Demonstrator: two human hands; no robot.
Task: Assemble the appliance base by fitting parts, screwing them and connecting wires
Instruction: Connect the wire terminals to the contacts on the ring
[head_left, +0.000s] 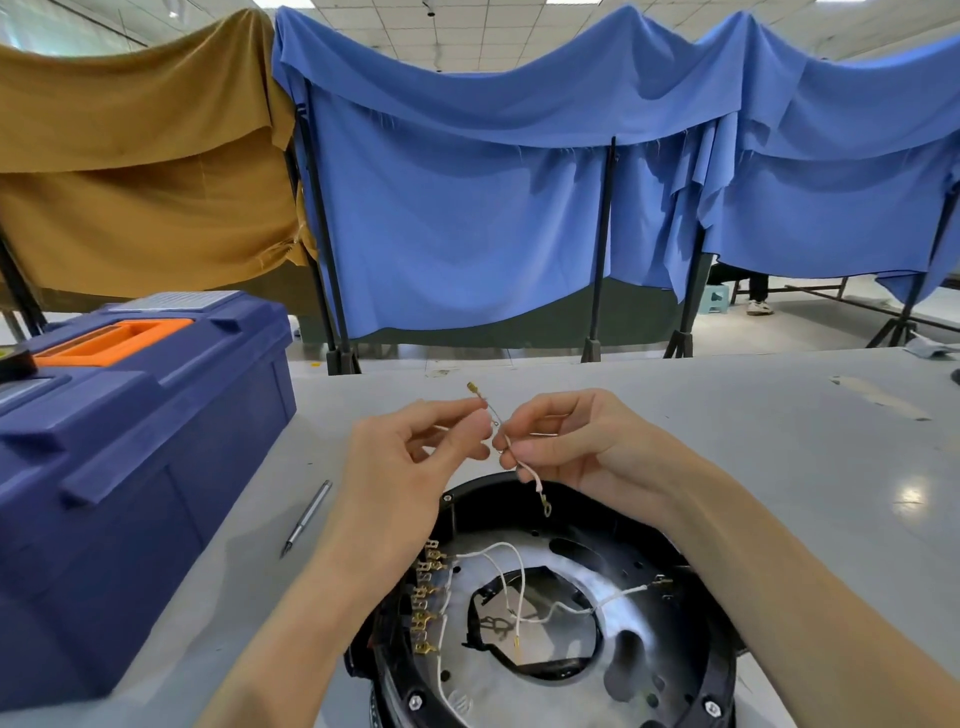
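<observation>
The grey table (727, 415) carries a blue toolbox (130, 441) at the left, cut off by the frame edge, and a round black appliance base (623, 670) at the near edge, its lower rim out of view and its left side partly hidden behind the left forearm. Above the base, the left hand (405, 467) and right hand (582, 447) each pinch a short wire (524, 467) between thumb and fingertips, with the middle of the wire hidden among the fingers. White leads (498, 551) run from a row of brass terminals (428, 597) inside the base, and a slim metal tool (307, 517), too small to identify, lies beside the toolbox.
</observation>
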